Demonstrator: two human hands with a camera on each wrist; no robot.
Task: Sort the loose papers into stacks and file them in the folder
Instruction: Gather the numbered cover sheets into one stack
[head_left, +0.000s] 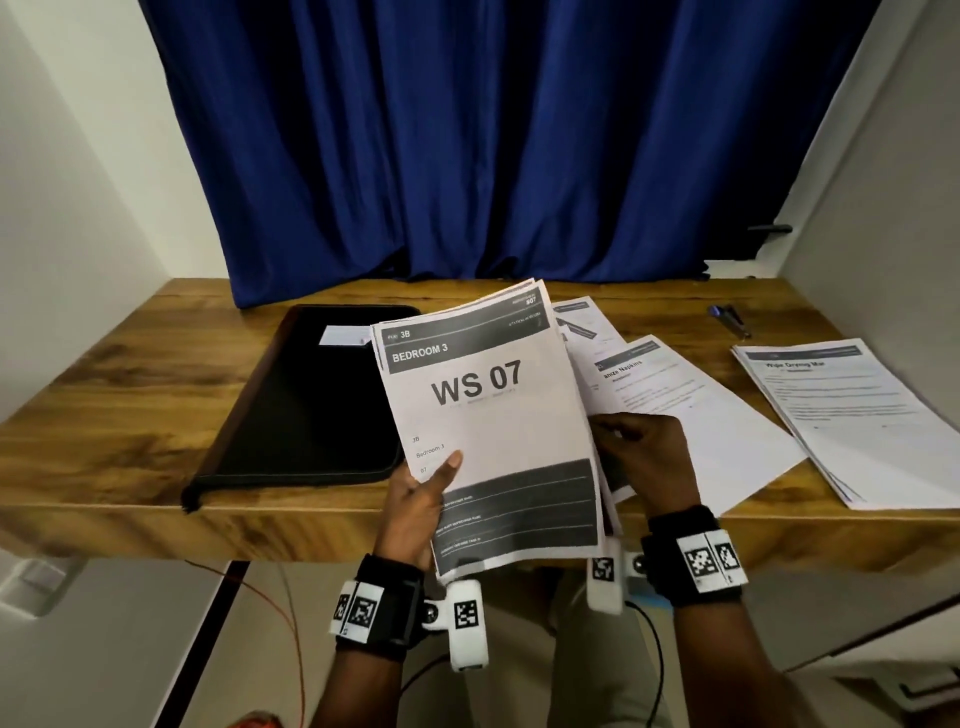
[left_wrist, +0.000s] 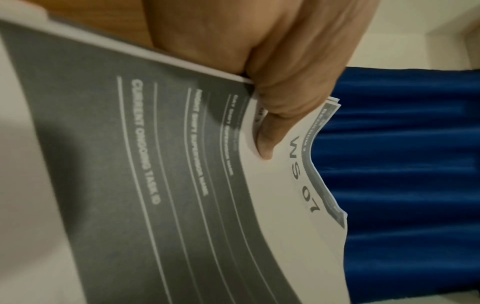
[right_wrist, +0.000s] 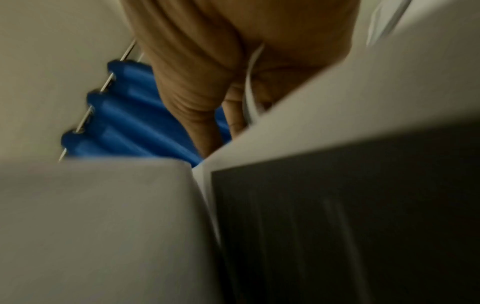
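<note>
Now both hands (head_left: 415, 499) (head_left: 649, 457) grip papers (head_left: 488, 415) above table (head_left: 130, 395)

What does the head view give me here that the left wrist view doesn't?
Only the head view shows the black folder lying closed on the wooden table, loose papers beside it, a separate stack far right, and the right hand. Only the left wrist view shows the thumb bending the sheets' edge. Both show the left hand gripping the WS 07 sheets and the blue curtain.
</note>
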